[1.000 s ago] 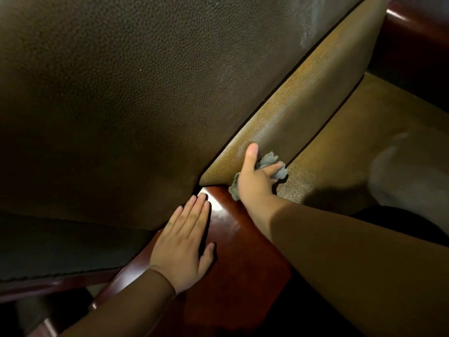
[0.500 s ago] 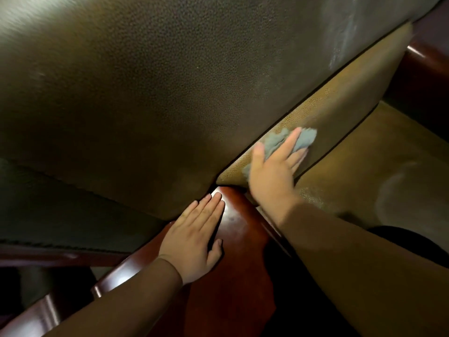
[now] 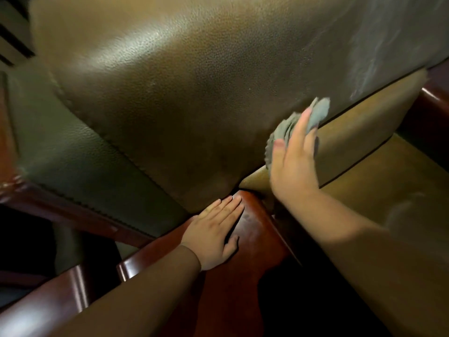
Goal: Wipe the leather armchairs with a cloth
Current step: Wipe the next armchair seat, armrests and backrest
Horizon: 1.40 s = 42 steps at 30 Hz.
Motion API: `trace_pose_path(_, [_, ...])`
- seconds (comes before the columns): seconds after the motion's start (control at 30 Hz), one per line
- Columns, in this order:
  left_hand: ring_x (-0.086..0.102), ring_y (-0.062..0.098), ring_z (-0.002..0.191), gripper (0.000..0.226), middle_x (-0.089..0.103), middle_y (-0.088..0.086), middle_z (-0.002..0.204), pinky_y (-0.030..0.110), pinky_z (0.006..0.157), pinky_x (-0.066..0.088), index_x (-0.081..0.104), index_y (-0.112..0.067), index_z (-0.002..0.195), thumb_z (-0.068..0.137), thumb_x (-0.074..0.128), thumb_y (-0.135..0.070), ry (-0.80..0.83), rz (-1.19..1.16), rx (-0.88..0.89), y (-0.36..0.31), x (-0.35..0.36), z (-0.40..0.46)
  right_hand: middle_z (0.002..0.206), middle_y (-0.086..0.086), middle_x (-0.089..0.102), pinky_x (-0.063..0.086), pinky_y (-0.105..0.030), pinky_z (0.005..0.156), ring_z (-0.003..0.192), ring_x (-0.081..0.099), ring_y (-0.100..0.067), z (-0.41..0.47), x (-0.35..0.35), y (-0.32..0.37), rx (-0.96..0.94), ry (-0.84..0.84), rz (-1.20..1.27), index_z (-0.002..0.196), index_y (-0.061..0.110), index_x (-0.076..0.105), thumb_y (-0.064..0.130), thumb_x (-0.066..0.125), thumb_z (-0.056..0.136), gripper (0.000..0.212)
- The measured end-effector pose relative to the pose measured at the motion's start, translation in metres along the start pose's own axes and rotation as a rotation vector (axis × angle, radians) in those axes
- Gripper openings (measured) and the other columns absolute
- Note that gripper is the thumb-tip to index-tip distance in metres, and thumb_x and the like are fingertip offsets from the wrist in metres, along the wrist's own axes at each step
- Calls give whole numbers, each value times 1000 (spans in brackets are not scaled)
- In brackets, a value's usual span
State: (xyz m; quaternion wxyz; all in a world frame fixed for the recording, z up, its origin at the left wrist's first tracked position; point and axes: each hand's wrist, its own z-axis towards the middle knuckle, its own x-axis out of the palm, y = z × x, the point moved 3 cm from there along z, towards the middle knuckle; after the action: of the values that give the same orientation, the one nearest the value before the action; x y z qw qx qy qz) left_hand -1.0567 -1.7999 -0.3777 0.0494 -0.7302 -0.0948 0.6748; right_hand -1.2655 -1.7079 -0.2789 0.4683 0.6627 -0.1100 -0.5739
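Note:
A brown leather armchair fills the view: its wide backrest spans the top, and the seat cushion lies at the right. My right hand presses a crumpled grey cloth with straight fingers against the lower edge of the backrest, just above the crease with the seat. Part of the cloth is hidden under the fingers. My left hand rests flat, palm down, on the polished red-brown wooden armrest and holds nothing.
Pale wipe streaks mark the backrest at the upper right. A second wooden arm shows at the far right. Dark wooden frame rails run along the left, with dark floor below them.
My right hand has slid the cloth up and to the right, from the seat's back edge onto the lower backrest. The view has tilted upward. My left hand stays on the armrest.

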Motion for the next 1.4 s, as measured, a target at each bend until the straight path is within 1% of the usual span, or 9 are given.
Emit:
trace_pose_path(0.13, [51,30,145,61,56,9,155,46,127,31,63,-11,145,89,70,-35,-44,62,-22,-12,-24,-6,164,-37,8,13,-51,123,153,12,-50,-5,-9,39,-305,115,-103,164,18,-11,55,27,105,79])
trace_pose_path(0.23, [60,34,133,39,65,7,143,49,118,40,75,-15,126,91,68,-31,-303,93,-61,-11,-70,-21,161,-43,7,19,-54,122,153,8,-53,-35,8,56,-636,241,-316,163,8,1,54,39,100,87])
trace_pose_path(0.4, [48,37,142,56,50,9,158,48,119,28,59,-16,144,94,59,-42,-748,321,-256,61,-222,-69,168,-28,-1,31,-64,120,155,-3,-51,-39,32,106,-855,154,-328,162,10,9,49,50,100,84])
trace_pose_path(0.57, [21,35,160,89,22,9,174,56,128,23,24,-20,167,92,28,-68,-322,192,-883,122,-293,-60,171,-20,12,-2,-63,125,158,1,-46,-11,41,208,-945,-56,-307,165,19,20,65,42,100,83])
trace_pose_path(0.7, [3,28,164,90,0,2,178,49,130,18,8,-30,170,87,6,-63,-72,234,-775,133,-277,-54,165,-13,37,23,-56,126,153,32,-38,-6,31,227,-1489,104,-518,159,25,41,57,43,105,63])
trace_pose_path(0.87, [12,30,162,87,11,-2,177,52,130,20,12,-37,168,91,15,-77,-214,119,-815,134,-277,-55,170,-6,25,28,-54,124,155,22,-35,91,-1,272,-690,29,-423,151,27,50,50,32,106,54])
trace_pose_path(1.13, [-1,14,163,81,7,-17,176,48,133,3,19,-52,164,88,9,-77,-350,-167,-833,148,-284,-50,167,-8,34,28,-48,124,151,35,-27,19,9,269,-1106,361,-536,157,16,44,45,40,102,62])
trace_pose_path(1.3, [-4,18,163,81,-3,-15,176,49,131,3,3,-55,164,86,10,-79,-311,-67,-897,151,-278,-44,166,4,34,21,-37,128,154,28,-17,101,-16,283,-825,352,-571,161,31,28,54,24,105,60])
trace_pose_path(1.4, [-6,18,163,79,-5,-15,176,49,132,2,-3,-54,163,88,8,-78,-308,-28,-914,147,-277,-43,169,-1,27,20,-45,129,156,23,-21,77,-1,296,-937,385,-626,160,25,33,51,20,104,64])
